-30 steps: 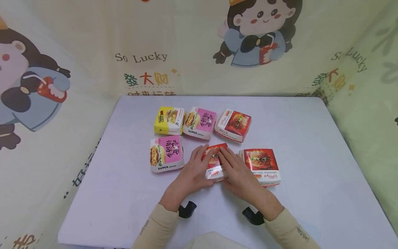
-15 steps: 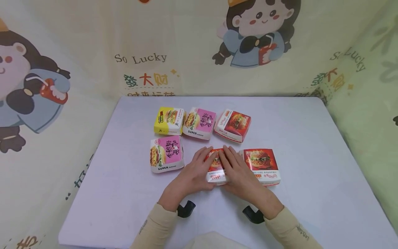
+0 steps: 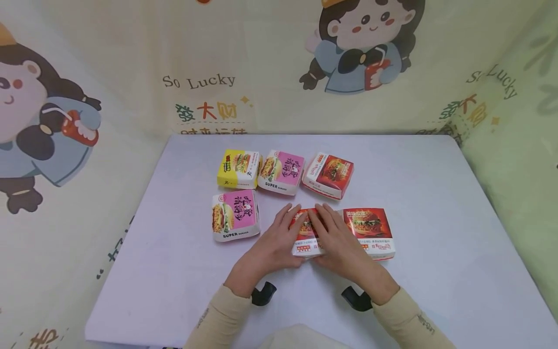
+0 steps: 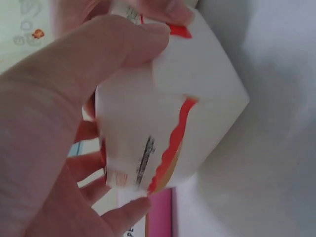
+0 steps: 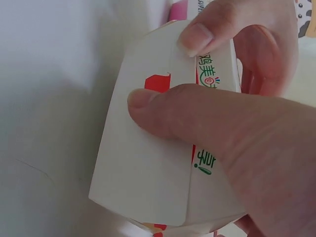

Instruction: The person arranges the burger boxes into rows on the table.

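Both hands grip a red and white burger box [image 3: 306, 248] at the middle front of the table. My left hand [image 3: 276, 243] holds its left side, fingers over the top and thumb [image 4: 143, 42] on the near face. From the other side my right hand [image 3: 340, 245] grips it, its thumb [image 5: 153, 111] pressing the white near wall. A matching red and white burger box [image 3: 369, 228] lies right beside it, partly covered by the right hand. Left of the left hand lies a pink burger box [image 3: 237, 218].
A yellow and white burger box [image 3: 237, 169], another pink burger box [image 3: 281, 172] and a tilted red burger box [image 3: 329, 175] form a back row on the white table [image 3: 436, 194]. Two black curved pieces [image 3: 265, 294] show beside the wrists. A printed curtain [image 3: 270, 58] hangs behind.
Between the two hands, the held box has turned straighter and slid slightly toward the person, coming level with the box on its right. The other boxes stay put.
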Motion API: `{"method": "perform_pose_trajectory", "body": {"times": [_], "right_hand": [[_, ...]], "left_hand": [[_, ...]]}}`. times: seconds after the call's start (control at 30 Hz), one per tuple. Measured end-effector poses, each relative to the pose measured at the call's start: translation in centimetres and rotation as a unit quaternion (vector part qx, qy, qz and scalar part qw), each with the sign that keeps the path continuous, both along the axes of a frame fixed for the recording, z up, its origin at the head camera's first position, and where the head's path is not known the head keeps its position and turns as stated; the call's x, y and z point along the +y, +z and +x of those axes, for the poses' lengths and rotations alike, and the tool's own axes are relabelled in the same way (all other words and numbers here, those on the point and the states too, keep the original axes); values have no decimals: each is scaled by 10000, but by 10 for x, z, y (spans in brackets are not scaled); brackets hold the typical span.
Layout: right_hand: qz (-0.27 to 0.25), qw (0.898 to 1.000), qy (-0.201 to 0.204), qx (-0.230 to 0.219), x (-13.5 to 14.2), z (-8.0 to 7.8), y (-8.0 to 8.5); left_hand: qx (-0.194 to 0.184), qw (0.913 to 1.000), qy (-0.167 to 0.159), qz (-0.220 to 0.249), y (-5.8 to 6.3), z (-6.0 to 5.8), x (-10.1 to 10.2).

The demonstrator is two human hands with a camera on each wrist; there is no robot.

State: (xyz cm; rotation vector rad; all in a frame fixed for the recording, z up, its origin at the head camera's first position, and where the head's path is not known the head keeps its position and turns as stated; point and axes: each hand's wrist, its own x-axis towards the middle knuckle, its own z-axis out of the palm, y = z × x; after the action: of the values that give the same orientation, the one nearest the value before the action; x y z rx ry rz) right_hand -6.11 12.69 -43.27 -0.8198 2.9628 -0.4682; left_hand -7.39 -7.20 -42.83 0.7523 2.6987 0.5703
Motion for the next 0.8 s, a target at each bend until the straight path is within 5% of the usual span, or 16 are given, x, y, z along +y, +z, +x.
{"method": "perform_pose_trajectory", "body": {"times": [0.37,0.8], "right_hand": [[-34,9998,-77,170,0,1,-1],[31,9995,-61,294,-1,8,-5]], "left_hand": [[1113,9932,-109,-313,-5,3,6],[1183,9922,-180,-352,-9,3,10]]}}
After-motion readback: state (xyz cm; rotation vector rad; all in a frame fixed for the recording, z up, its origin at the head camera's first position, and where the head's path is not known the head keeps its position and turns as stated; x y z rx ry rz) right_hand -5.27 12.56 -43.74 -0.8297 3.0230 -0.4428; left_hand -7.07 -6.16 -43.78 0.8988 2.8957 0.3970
